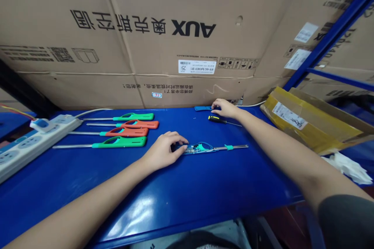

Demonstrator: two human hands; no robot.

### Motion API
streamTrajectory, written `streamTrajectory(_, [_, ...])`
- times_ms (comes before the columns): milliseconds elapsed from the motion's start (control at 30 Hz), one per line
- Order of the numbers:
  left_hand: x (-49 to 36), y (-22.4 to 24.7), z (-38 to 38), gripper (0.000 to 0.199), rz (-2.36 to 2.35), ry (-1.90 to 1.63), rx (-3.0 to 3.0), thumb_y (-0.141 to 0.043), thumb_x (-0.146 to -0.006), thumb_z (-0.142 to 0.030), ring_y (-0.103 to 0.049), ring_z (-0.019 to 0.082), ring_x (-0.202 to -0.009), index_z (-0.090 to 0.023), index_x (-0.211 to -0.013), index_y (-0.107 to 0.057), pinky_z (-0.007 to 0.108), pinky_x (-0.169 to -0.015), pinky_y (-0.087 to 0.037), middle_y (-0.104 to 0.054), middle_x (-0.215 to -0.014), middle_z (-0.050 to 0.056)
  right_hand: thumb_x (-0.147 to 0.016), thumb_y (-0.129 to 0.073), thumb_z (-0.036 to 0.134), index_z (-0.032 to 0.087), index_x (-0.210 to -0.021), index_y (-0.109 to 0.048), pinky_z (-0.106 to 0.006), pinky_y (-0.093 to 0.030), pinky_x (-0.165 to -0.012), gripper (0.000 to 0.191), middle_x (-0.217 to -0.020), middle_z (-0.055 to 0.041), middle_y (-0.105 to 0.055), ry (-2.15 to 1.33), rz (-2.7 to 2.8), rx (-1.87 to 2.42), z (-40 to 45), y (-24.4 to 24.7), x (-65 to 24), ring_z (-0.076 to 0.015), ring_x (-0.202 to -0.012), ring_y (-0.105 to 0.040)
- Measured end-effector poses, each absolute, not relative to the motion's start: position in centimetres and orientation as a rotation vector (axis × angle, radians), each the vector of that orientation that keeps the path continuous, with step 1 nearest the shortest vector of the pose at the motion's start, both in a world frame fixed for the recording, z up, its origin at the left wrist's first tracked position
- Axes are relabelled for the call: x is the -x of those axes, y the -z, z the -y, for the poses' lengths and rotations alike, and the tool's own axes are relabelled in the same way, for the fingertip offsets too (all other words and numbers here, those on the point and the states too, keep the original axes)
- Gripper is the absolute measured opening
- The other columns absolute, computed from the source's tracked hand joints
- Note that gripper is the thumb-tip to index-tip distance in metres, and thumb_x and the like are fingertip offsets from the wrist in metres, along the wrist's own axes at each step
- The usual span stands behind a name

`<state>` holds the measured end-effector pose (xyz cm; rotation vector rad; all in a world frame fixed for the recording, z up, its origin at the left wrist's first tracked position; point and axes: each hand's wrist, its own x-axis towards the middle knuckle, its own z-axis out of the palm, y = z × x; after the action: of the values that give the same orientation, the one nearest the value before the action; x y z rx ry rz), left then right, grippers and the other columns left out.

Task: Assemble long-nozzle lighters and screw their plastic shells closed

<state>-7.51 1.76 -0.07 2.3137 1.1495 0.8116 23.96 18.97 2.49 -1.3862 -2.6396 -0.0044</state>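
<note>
A long-necked gas lighter (201, 148) lies opened on the blue table, its inner parts, a turquoise trigger and a thin wire showing. At its left end my left hand (163, 149) curls thumb and fingers around the handle. Toward the back, against the cardboard, rests a loose blue handle cover (202, 108). My right hand (223, 107) has its fingers closed on the right end of that cover, hiding part of it. Just in front of this hand lies a black and yellow screwdriver (216, 119), its shaft pointing right.
Several whole lighters, among them a green one (119, 142) and an orange one (138, 124), lie in a row at left. Beside them runs a white power strip (62, 124). A large cardboard box (140, 58) walls the back. An open yellow-taped carton (315, 124) stands right.
</note>
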Motion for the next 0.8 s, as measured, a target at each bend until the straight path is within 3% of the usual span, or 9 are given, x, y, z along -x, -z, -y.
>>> streamTrajectory(167, [7.0, 0.0, -1.1, 0.021, -1.155, -0.818, -2.201, -0.064, -0.088, -0.033, -0.062, 0.019, -0.080, -0.022, -0.100, -0.078, 0.030, -0.073, -0.046, -0.071, -0.092, 0.006, -0.098, -0.062, 0.036, 0.018, -0.126, -0.062, -0.045, -0.056, -0.092, 0.033, -0.128, -0.0103, -0.063, 0.085, 2.672, 1.312, -18.3, -3.8, -23.0, -0.0229, -0.108, -0.065])
streamTrajectory(300, [6.8, -0.1, -1.1, 0.026, -1.166, -0.908, -2.002, -0.063, -0.089, -0.040, -0.059, 0.017, -0.075, -0.022, -0.101, -0.077, 0.031, -0.075, -0.045, -0.070, -0.092, 0.005, -0.095, -0.057, 0.020, 0.016, -0.099, -0.067, -0.053, -0.048, -0.100, 0.011, -0.117, -0.0160, -0.064, 0.169, 2.565, 1.174, -15.7, -5.9, -21.6, -0.0305, -0.114, -0.059])
streamTrajectory(400, [7.0, -0.4, -1.7, 0.044, -1.197, -1.042, -1.751, -0.055, -0.094, -0.054, -0.060, 0.017, -0.078, -0.019, -0.114, -0.069, 0.029, -0.074, -0.047, -0.070, -0.097, 0.007, -0.095, -0.056, 0.022, 0.019, -0.096, -0.063, -0.052, -0.046, -0.102, 0.008, -0.132, -0.0169, -0.056, 0.162, 2.526, 1.022, -12.0, -7.0, -19.9, -0.0296, -0.120, -0.056])
streamTrajectory(467, [7.2, -0.9, -2.1, 0.054, -1.197, -1.091, -1.568, -0.045, -0.095, -0.065, -0.058, 0.014, -0.068, -0.017, -0.114, -0.064, 0.026, -0.062, -0.046, -0.071, -0.096, 0.008, -0.097, -0.054, 0.024, 0.020, -0.095, -0.062, -0.047, -0.046, -0.104, 0.009, -0.136, -0.0149, -0.056, 0.131, 2.546, 0.901, -9.3, -7.2, -18.9, -0.0268, -0.124, -0.055])
streamTrajectory(567, [7.4, -1.5, -2.3, 0.067, -1.144, -1.024, -1.363, -0.031, -0.093, -0.076, -0.044, 0.010, -0.041, -0.016, -0.084, -0.060, 0.024, -0.041, -0.034, -0.068, -0.069, 0.007, -0.100, -0.049, 0.022, 0.019, -0.093, -0.062, -0.047, -0.050, -0.095, 0.014, -0.130, -0.0164, -0.062, 0.140, 2.652, 0.674, -5.9, -6.5, -18.2, -0.0276, -0.114, -0.061])
streamTrajectory(667, [7.1, -1.8, -2.1, 0.065, -1.095, -0.928, -1.252, -0.046, -0.088, -0.075, -0.038, 0.008, -0.032, -0.016, -0.060, -0.053, 0.023, -0.034, -0.026, -0.061, -0.052, 0.006, -0.100, -0.052, 0.025, 0.018, -0.092, -0.062, -0.049, -0.049, -0.094, 0.015, -0.126, -0.0157, -0.065, 0.213, 2.641, 0.644, -4.4, -5.3, -18.6, -0.0294, -0.113, -0.061])
streamTrajectory(800, [6.6, -1.7, -1.7, 0.050, -1.069, -0.914, -1.155, -0.070, -0.080, -0.059, -0.044, 0.007, -0.035, -0.013, -0.063, -0.060, 0.021, -0.034, -0.028, -0.068, -0.061, 0.008, -0.098, -0.059, 0.029, 0.020, -0.096, -0.059, -0.046, -0.050, -0.094, 0.010, -0.121, -0.0132, -0.066, 0.080, 2.598, 0.657, -4.4, -4.5, -19.4, -0.0273, -0.113, -0.062])
